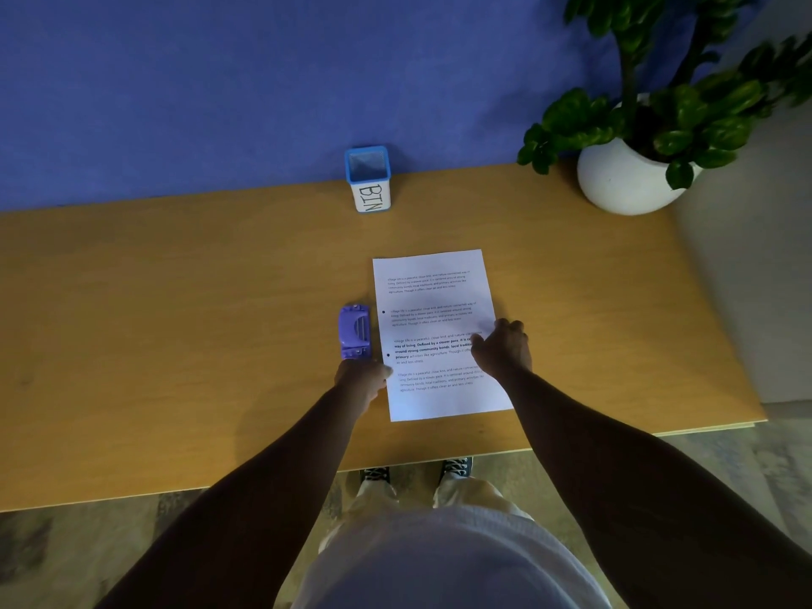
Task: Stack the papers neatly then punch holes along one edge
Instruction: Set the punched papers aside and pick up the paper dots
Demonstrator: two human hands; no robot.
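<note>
So the small purple plastic hole punch (355, 331) sat on the tan wooden desk (175, 323) at about 9 o'clock from the papers, just beside their left edge. Two dark holes already showed along that edge, so I'd guess the punching was done or close to it. The left hand (364, 380) was right at the punch's near end, around 6 o'clock from it, fingers curled against the paper's left edge; couldn't really tell if it was pinching the sheets or just steadying them. The white stack of printed papers (439, 336) lay squared up in the middle of the desk. The right hand (501, 345) rested on its 3 o'clock side, fingers loosely bent and pressing down, probably to keep the sheets from sliding. Off at 12 o'clock stood a blue-rimmed container labelled BIN (369, 180), and a leafy plant in a round white pot (624, 178) at 2 o'clock.
</note>
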